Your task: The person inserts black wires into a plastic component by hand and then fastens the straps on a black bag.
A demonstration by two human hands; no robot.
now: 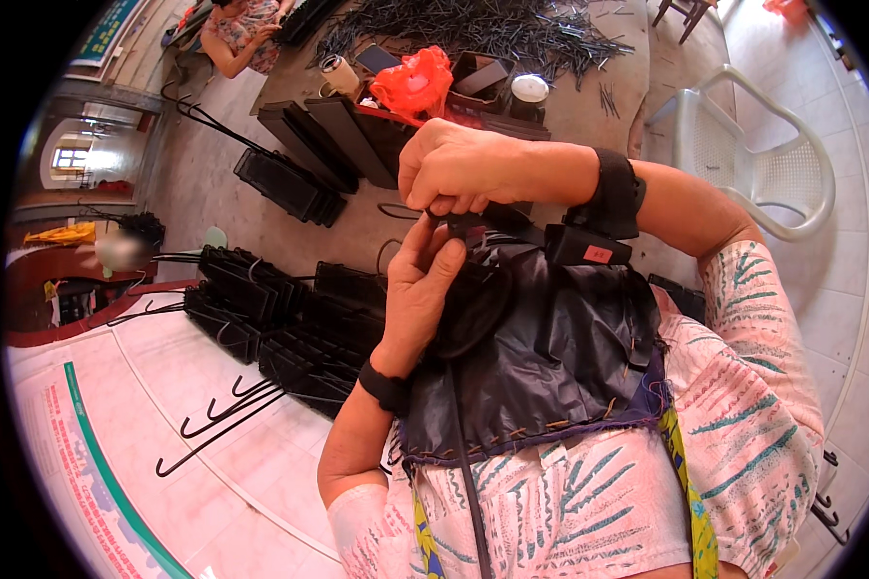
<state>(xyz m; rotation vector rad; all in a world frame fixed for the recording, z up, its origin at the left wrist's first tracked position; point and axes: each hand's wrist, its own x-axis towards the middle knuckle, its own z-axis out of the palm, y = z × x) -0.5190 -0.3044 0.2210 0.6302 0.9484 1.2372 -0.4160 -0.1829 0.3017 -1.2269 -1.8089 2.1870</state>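
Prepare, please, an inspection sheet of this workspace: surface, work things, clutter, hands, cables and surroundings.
Surface: brown tabletop bearing a heap of thin black strips.
Work things: dark object by the fingertips, mostly hidden; shiny black sheet below; stacked black pieces with long hooks at left.
Clutter: crumpled red plastic bag, beige cylindrical container, white-lidded round container.
Hands: left hand and right hand meet near the fingertips; exact grip unclear.
Cables: thin black strap or cable over the patterned pale shirt; cannot tell which.
Surroundings: white plastic armchair at right; co-worker in patterned top at upper left; pale tiled floor.
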